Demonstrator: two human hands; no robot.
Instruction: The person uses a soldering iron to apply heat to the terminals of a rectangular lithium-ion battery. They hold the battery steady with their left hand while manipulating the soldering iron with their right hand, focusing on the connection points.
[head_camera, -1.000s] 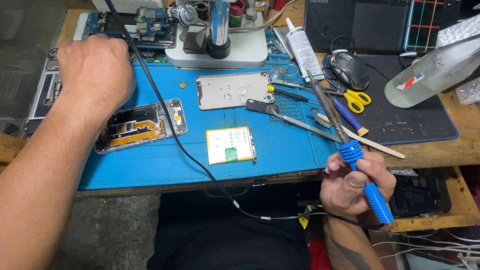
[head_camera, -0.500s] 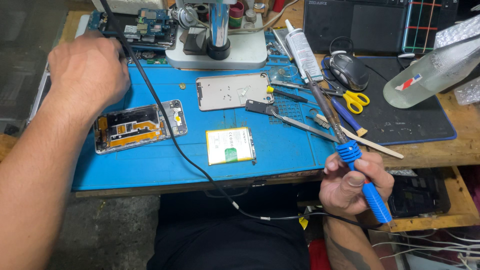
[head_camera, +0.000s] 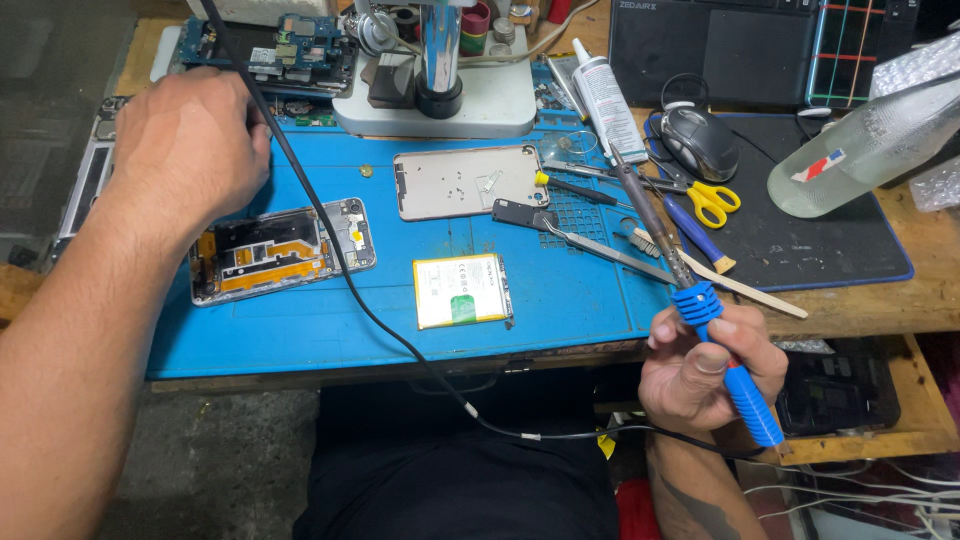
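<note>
A blue work mat (head_camera: 330, 330) is covering most of the wooden bench, and a microscope base (head_camera: 440, 95) is standing at its twelve o'clock edge. At about nine o'clock on the mat an opened phone chassis (head_camera: 280, 252) is lying face up with its orange flex ribbons exposed, so the strip-down looks well advanced. Its silver back cover (head_camera: 470, 182) is lying apart near the mat's centre, and the white battery (head_camera: 462, 291), already out, is resting at six o'clock of that cover. Nothing is reassembled yet; judging from the layout, the heat work on the open chassis is not yet begun.

The left hand (head_camera: 190, 150) is reaching toward ten o'clock, knuckles up, fingers curled beside the black cord (head_camera: 330, 240); I cannot tell whether it is gripping anything. The right hand (head_camera: 705, 365) is clenching the blue handle of a soldering iron (head_camera: 690, 290) at four o'clock, off the mat's edge, its tip pointing up toward one o'clock, well apart from the chassis.

Smaller items are lying between them: tweezers (head_camera: 590, 245), yellow-handled scissors (head_camera: 712, 200), a white glue tube (head_camera: 610, 95), and a computer mouse (head_camera: 700, 140) on the dark pad.
</note>
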